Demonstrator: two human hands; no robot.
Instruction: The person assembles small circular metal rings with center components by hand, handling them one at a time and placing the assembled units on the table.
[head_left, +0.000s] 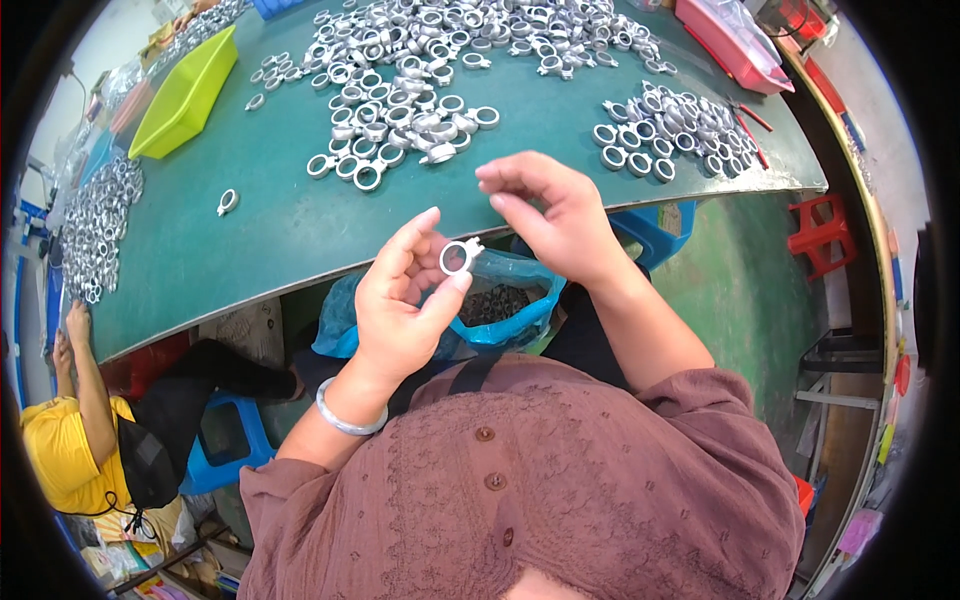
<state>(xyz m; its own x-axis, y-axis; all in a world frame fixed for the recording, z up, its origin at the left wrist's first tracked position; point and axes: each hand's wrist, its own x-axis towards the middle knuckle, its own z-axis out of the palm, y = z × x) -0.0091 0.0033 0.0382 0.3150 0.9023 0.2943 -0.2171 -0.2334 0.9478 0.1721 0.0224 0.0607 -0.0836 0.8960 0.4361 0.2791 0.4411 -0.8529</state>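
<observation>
Between the thumb and fingers of my left hand (395, 305), a small silver-grey metal ring clamp (472, 247) with a lug on one side is held upright. My right hand (555, 215) is raised to the right of it, thumb and fingers apart, and I see nothing between them. Below both hands, an open blue plastic bag (545, 312) in my lap contains many small dark parts (495, 303). A large heap of similar ring clamps (400, 100) covers the table beyond my hands. A smaller pile of clamps (680, 130) lies to the right.
The green table (270, 250) has its edge just beyond my lap. A yellow-green tray (185, 95) and another clamp pile (100, 225) are left, a pink tray (735, 45) and red-handled pliers (752, 118) right. A person in yellow (70, 450) sits at left.
</observation>
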